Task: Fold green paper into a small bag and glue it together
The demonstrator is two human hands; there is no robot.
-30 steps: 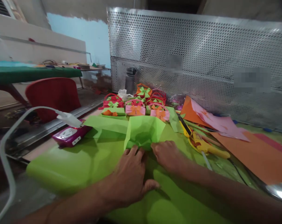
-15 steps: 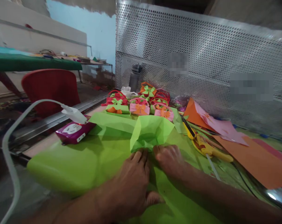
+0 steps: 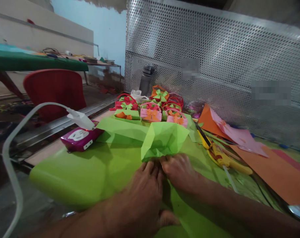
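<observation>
A light green sheet of paper (image 3: pixel 162 138) stands folded up from the table, its lower edge pinned under both hands. My left hand (image 3: pixel 142 195) lies flat with fingers stretched forward, fingertips pressing the fold at the paper's near edge. My right hand (image 3: pixel 179 170) rests beside it, fingers curled down onto the same crease. Both hands sit on a large bright green sheet (image 3: pixel 90 168) that covers the table in front of me.
Small paper gift baskets (image 3: pixel 150 110) cluster at the back before a perforated metal panel (image 3: pixel 214 66). A yellow glue gun (image 3: pixel 224 157) and orange card (image 3: pixel 276 168) lie right. A purple power block (image 3: pixel 80 138) with white cable sits left, near a red chair (image 3: pixel 53 91).
My left hand has slid forward and rightward until its fingertips meet my right hand at the fold. The view has shifted slightly.
</observation>
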